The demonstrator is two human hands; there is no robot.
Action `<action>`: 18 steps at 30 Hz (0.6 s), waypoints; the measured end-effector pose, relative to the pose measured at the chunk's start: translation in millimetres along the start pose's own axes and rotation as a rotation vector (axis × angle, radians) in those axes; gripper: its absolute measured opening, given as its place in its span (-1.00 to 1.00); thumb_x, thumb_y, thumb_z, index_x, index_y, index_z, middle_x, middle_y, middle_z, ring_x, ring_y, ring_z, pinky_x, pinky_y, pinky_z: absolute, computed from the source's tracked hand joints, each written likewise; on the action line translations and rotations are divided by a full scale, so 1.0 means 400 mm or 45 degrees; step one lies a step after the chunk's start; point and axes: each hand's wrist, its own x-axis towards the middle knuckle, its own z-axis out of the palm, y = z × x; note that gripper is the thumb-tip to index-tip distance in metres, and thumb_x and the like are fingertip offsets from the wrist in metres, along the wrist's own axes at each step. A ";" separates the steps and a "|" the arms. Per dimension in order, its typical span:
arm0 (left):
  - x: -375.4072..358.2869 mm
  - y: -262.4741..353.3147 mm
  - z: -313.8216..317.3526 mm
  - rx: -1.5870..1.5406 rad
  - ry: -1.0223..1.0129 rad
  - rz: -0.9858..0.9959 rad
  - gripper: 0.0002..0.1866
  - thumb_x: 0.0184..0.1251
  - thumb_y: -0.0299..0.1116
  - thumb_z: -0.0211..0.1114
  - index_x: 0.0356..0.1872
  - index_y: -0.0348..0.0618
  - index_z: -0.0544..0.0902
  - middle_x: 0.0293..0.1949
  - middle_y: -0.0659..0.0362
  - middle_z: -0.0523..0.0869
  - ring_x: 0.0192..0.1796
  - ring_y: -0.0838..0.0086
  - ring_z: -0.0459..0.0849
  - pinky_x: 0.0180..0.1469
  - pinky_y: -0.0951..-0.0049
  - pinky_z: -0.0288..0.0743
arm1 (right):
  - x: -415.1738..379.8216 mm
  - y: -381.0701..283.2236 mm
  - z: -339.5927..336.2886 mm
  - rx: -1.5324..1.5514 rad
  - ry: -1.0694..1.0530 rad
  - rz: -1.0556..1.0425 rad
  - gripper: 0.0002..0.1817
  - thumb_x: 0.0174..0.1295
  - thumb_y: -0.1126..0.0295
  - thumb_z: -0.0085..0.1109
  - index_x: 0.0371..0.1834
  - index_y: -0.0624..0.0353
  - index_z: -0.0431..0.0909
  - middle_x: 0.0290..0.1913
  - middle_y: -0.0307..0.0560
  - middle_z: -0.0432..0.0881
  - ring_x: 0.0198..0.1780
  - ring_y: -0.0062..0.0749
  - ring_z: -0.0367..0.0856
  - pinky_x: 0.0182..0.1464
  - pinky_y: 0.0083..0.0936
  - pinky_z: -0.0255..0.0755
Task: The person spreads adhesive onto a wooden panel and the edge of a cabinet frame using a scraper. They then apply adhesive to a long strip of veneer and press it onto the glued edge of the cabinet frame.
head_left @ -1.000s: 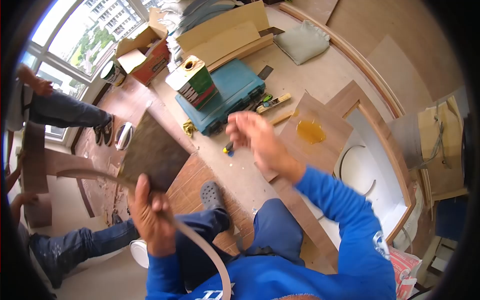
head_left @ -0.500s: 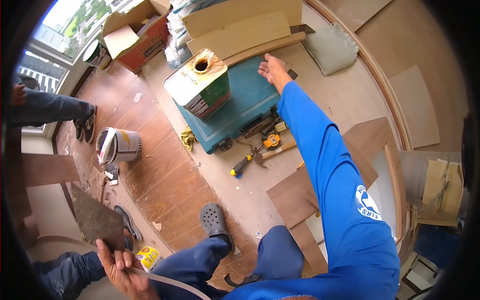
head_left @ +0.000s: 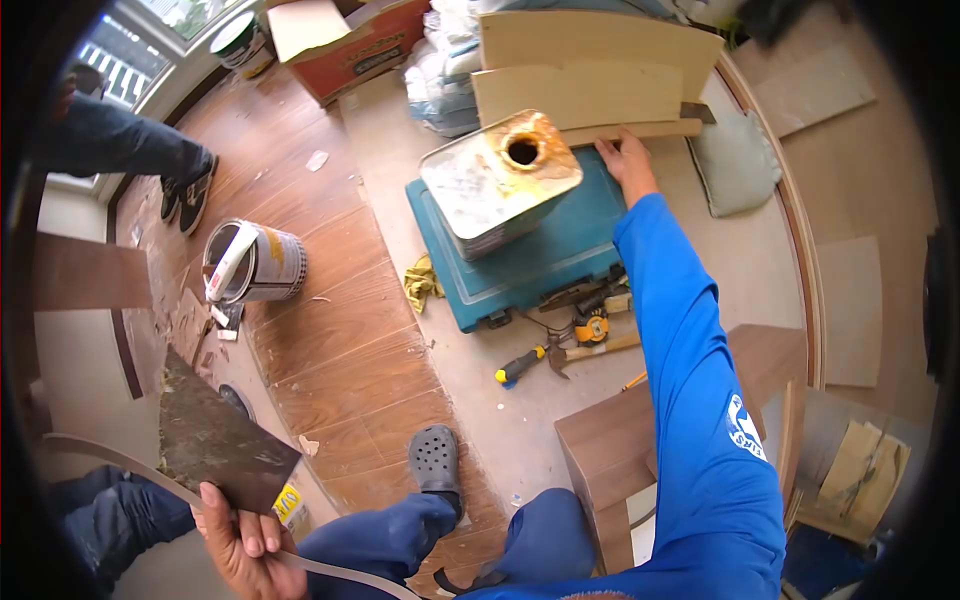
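Observation:
My left hand is closed at the lower left, around a thin pale flexible strip and against a dark flat board piece with rough edges. At the far side of a teal tool case, my right hand has its fingers on a narrow wooden strip. This strip lies along the foot of some light wooden boards. A square metal can with a brown-stained open mouth stands on the case, left of my right hand.
A hammer, a yellow-handled tool and an orange tape measure lie before the case. A used paint bucket stands on the wood floor. Brown panels are at my right knee. Another person's legs are at the left.
My right hand has gone from hovering open over the case to the wooden strip. My left hand still holds the pale strip and dark piece. The view has shifted left.

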 end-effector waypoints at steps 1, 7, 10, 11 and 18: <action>-0.006 0.001 0.018 -0.005 0.020 0.010 -0.85 0.63 -0.33 0.17 -0.06 -0.17 0.63 -0.48 0.30 0.59 -0.69 0.74 0.38 -0.68 0.69 0.32 | 0.023 -0.004 -0.002 -0.010 -0.016 0.013 -0.60 0.38 0.42 0.24 0.24 0.20 0.44 -0.02 0.10 0.60 -0.19 -0.03 0.66 -0.23 -0.11 0.70; 0.001 0.001 -0.006 0.019 -0.151 -0.120 -0.81 0.69 -0.33 0.06 -0.11 -0.19 0.58 -0.50 0.29 0.52 -0.65 0.71 0.40 -0.64 0.66 0.35 | 0.115 -0.035 -0.005 -0.386 0.182 0.019 -0.93 0.40 0.46 0.22 -0.27 0.06 0.55 -0.61 -0.24 0.40 -0.63 -0.44 0.40 -0.65 -0.45 0.32; -0.010 0.046 0.040 0.050 -0.372 -0.295 -0.84 0.66 -0.31 0.12 -0.12 -0.18 0.52 -0.32 0.23 0.67 -0.48 0.59 0.61 -0.37 0.56 0.54 | 0.134 -0.083 -0.010 -0.394 0.559 -0.131 -0.92 0.33 0.42 0.28 -0.15 0.07 0.63 -0.47 -0.16 0.57 -0.52 -0.39 0.54 -0.54 -0.44 0.41; -0.013 0.047 0.055 0.049 -0.394 -0.313 -0.84 0.66 -0.31 0.12 -0.12 -0.18 0.52 -0.32 0.23 0.67 -0.48 0.59 0.61 -0.37 0.56 0.54 | 0.247 -0.101 -0.057 -0.175 0.767 -0.103 -0.94 0.30 0.47 0.24 -0.25 0.03 0.56 -0.58 -0.22 0.43 -0.62 -0.44 0.41 -0.63 -0.46 0.26; -0.071 0.048 0.089 0.134 -0.203 -0.285 -0.78 0.71 -0.26 0.03 -0.20 -0.12 0.50 -0.55 0.24 0.54 -0.61 0.63 0.43 -0.53 0.61 0.32 | -0.070 -0.334 -0.102 -0.316 0.511 -0.348 -0.90 0.32 0.49 0.12 -0.32 -0.01 0.54 -0.57 -0.26 0.44 -0.69 -0.49 0.31 -0.71 -0.46 0.11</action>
